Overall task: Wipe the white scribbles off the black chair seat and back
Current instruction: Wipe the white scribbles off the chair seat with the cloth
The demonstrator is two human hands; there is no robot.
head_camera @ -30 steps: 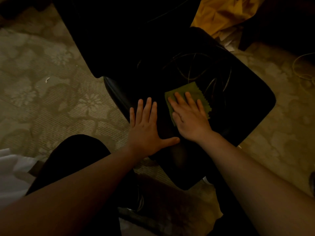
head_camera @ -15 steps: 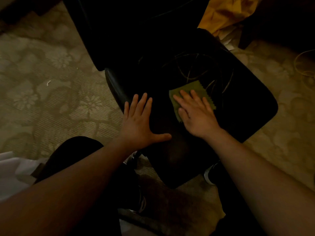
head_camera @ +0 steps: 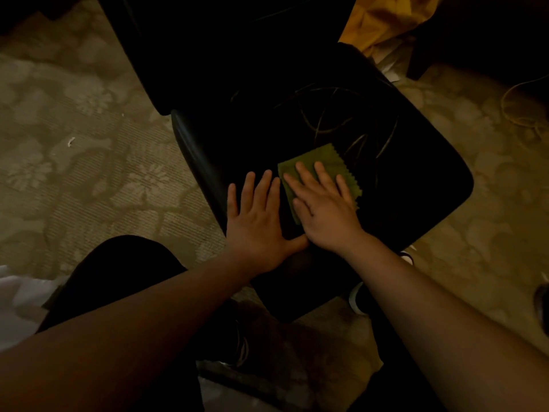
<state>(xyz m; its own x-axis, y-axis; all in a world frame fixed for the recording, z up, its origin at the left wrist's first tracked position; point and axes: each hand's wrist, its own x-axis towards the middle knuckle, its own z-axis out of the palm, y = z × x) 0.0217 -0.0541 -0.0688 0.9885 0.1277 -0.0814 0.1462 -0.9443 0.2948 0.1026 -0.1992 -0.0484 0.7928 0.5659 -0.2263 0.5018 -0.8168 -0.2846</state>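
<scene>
A black chair seat (head_camera: 416, 179) fills the middle of the view, its dark back (head_camera: 225, 49) rising at the top. Pale scribbled lines (head_camera: 332, 117) loop across the far half of the seat. A small green cloth (head_camera: 329, 157) with a zigzag edge lies flat on the seat. My right hand (head_camera: 323, 209) presses on the cloth with straight fingers. My left hand (head_camera: 255, 224) lies flat on the bare seat just left of the cloth, fingers spread, thumb touching my right hand.
A patterned beige carpet (head_camera: 89, 173) surrounds the chair. Yellow fabric (head_camera: 383, 16) and papers lie behind the seat at the upper right. A yellow cord (head_camera: 520, 111) coils on the floor at the right. My dark-clad knee (head_camera: 118, 269) is at the lower left.
My right hand with the cloth has slid back toward me and left across the seat. My left hand has shifted right, closing up against the right hand.
</scene>
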